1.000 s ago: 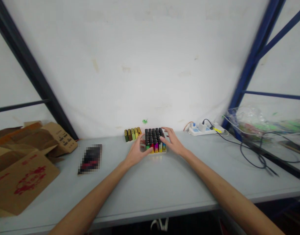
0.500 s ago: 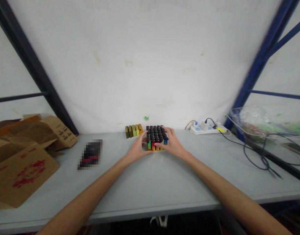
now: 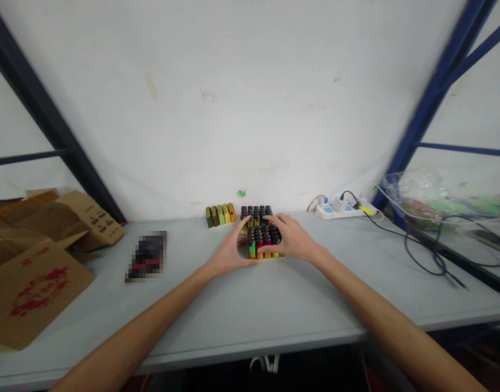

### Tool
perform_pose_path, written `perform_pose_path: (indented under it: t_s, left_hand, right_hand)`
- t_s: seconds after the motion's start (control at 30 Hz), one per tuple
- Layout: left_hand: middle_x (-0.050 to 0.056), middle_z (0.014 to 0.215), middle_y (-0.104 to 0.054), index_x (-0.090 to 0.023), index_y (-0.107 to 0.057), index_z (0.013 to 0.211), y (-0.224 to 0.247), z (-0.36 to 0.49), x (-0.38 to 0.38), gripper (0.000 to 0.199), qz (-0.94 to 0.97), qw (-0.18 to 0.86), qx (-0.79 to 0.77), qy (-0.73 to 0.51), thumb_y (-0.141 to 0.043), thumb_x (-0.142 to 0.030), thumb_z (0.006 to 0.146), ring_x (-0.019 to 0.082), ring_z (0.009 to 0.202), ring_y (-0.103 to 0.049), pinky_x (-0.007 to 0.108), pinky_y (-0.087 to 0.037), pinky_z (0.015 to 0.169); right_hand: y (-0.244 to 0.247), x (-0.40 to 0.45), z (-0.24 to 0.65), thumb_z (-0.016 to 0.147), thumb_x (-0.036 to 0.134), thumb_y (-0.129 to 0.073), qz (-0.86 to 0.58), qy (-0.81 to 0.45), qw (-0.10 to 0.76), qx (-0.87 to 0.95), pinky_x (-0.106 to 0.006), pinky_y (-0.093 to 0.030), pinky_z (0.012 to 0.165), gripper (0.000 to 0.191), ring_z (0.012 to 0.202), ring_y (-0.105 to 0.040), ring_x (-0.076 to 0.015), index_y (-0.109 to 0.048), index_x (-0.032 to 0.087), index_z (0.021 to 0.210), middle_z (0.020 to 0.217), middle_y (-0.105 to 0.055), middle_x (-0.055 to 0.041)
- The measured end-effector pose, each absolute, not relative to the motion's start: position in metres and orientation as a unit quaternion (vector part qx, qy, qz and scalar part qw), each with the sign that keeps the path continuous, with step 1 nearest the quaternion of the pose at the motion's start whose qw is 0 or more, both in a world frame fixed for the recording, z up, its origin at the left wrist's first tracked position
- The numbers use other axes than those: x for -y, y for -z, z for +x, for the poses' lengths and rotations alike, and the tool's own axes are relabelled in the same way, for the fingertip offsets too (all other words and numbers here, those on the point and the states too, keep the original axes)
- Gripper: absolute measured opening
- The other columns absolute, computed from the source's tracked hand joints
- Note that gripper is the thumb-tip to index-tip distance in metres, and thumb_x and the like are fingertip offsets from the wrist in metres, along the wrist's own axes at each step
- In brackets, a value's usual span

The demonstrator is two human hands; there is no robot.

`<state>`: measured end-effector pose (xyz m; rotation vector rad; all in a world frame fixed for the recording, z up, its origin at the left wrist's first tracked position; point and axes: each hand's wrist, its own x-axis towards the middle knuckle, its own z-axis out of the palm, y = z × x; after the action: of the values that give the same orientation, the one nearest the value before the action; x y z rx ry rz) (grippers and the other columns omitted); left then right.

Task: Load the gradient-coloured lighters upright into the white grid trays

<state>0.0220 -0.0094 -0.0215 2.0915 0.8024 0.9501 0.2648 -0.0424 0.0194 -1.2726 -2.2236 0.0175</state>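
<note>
A block of colorful cigarette lighters (image 3: 260, 246) with black tops stands upright on the table between my two hands. My left hand (image 3: 229, 255) curves round its left side, thumb along the front and fingers toward the back. From the right, my right hand (image 3: 295, 239) wraps the block, its thumb across the front face and its fingers behind. Close behind stands a second group of black-topped lighters (image 3: 255, 211), partly hidden by my fingers. Left of that group is a set of green, yellow and orange lighters (image 3: 221, 215) near the wall.
Cardboard boxes (image 3: 41, 283) lie at the left, with a blurred dark object (image 3: 147, 257) beside them. A white power strip (image 3: 339, 210) with plugs sits by the wall. Black cables (image 3: 431, 256) and clear plastic bags (image 3: 421, 190) are at the right.
The front block of lighters has come toward me between both hands, and a gap now shows between it and the black-topped group behind. The view has shifted slightly.
</note>
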Motion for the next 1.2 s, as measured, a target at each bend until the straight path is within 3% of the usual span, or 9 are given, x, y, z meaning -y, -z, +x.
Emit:
perform_pose_path:
  t_s: [0.23, 0.57, 0.67, 0.73, 0.8, 0.9, 1.03, 1.1, 1.2]
  left_hand:
    - [0.016, 0.141, -0.060, -0.031, -0.011, 0.164, 0.018, 0.029, 0.015, 0.133, 0.761, 0.473, -0.256, -0.363, -0.095, -0.031, 0.061, 0.034, 0.124, -0.064, 0.052, -0.053, 0.107]
    - [0.012, 0.136, -0.064, -0.026, -0.032, 0.158, 0.018, 0.025, 0.012, 0.111, 0.834, 0.328, -0.290, -0.337, -0.092, -0.039, 0.065, 0.032, 0.122, -0.064, 0.053, -0.049, 0.111]
    - [0.011, 0.131, -0.063, -0.025, -0.038, 0.155, 0.014, 0.019, 0.009, 0.094, 0.843, 0.288, -0.291, -0.349, -0.084, -0.045, 0.076, 0.030, 0.123, -0.063, 0.051, -0.047, 0.114]
    - [0.010, 0.126, -0.063, -0.023, -0.042, 0.152, 0.014, 0.015, 0.003, 0.069, 0.823, 0.288, -0.292, -0.393, -0.066, -0.047, 0.092, 0.028, 0.124, -0.061, 0.048, -0.046, 0.114]
    - [0.010, 0.125, -0.062, -0.022, -0.044, 0.149, 0.019, 0.012, -0.008, 0.062, 0.788, 0.270, -0.334, -0.442, -0.060, -0.050, 0.095, 0.027, 0.122, -0.061, 0.048, -0.047, 0.113]
    - [0.015, 0.134, -0.058, -0.018, -0.042, 0.149, 0.035, 0.009, -0.028, 0.077, 0.755, 0.217, -0.414, -0.460, -0.071, -0.052, 0.086, 0.031, 0.125, -0.059, 0.050, -0.050, 0.109]
    - [0.024, 0.155, -0.043, -0.011, -0.030, 0.155, 0.051, 0.012, -0.051, 0.104, 0.780, 0.193, -0.444, -0.396, -0.083, -0.045, 0.073, 0.040, 0.141, -0.045, 0.055, -0.038, 0.118]
    - [0.023, 0.160, -0.039, -0.012, -0.029, 0.156, 0.051, 0.017, -0.058, 0.105, 0.793, 0.198, -0.436, -0.376, -0.084, -0.043, 0.072, 0.039, 0.145, -0.042, 0.056, -0.030, 0.123]
    - [0.019, 0.155, -0.048, -0.016, -0.035, 0.153, 0.043, 0.031, -0.065, 0.098, 0.798, 0.203, -0.415, -0.386, -0.084, -0.042, 0.072, 0.036, 0.143, -0.046, 0.053, -0.032, 0.123]
  right_hand:
    - [-0.025, 0.051, 0.262, 0.081, 0.075, -0.065, -0.476, -0.020, 0.240, 0.846, -0.041, -0.052, 0.084, 0.073, 0.096, -0.070, -0.0312, -0.058, 0.029, 0.137, 0.111, -0.074, -0.0094]
    - [-0.029, 0.051, 0.261, 0.085, 0.075, -0.061, -0.478, 0.011, 0.205, 0.854, -0.041, -0.053, 0.080, 0.074, 0.098, -0.072, -0.0332, -0.058, 0.023, 0.139, 0.114, -0.075, -0.0131]
    - [-0.030, 0.050, 0.261, 0.084, 0.072, -0.065, -0.483, 0.010, 0.200, 0.852, -0.042, -0.054, 0.081, 0.073, 0.098, -0.073, -0.0339, -0.059, 0.024, 0.138, 0.115, -0.075, -0.0131]
    - [-0.028, 0.047, 0.263, 0.084, 0.070, -0.067, -0.491, 0.008, 0.200, 0.848, -0.042, -0.055, 0.081, 0.070, 0.099, -0.073, -0.0344, -0.060, 0.024, 0.137, 0.115, -0.075, -0.0133]
    - [-0.026, 0.042, 0.269, 0.083, 0.069, -0.069, -0.501, 0.005, 0.209, 0.840, -0.042, -0.055, 0.082, 0.070, 0.100, -0.072, -0.0347, -0.060, 0.024, 0.136, 0.116, -0.075, -0.0131]
    - [-0.022, 0.032, 0.284, 0.081, 0.068, -0.071, -0.518, -0.002, 0.233, 0.823, -0.042, -0.055, 0.086, 0.069, 0.104, -0.071, -0.0345, -0.062, 0.026, 0.135, 0.117, -0.075, -0.0129]
    - [-0.020, 0.019, 0.313, 0.082, 0.065, -0.073, -0.542, -0.008, 0.234, 0.807, -0.041, -0.054, 0.091, 0.066, 0.107, -0.071, -0.0332, -0.063, 0.025, 0.134, 0.118, -0.075, -0.0130]
    - [-0.021, 0.013, 0.327, 0.083, 0.063, -0.072, -0.554, -0.007, 0.226, 0.801, -0.041, -0.054, 0.092, 0.066, 0.106, -0.071, -0.0326, -0.063, 0.023, 0.135, 0.120, -0.074, -0.0140]
    - [-0.022, 0.005, 0.344, 0.085, 0.063, -0.070, -0.577, -0.001, 0.210, 0.789, -0.039, -0.054, 0.091, 0.068, 0.106, -0.071, -0.0317, -0.061, 0.020, 0.136, 0.121, -0.074, -0.0153]
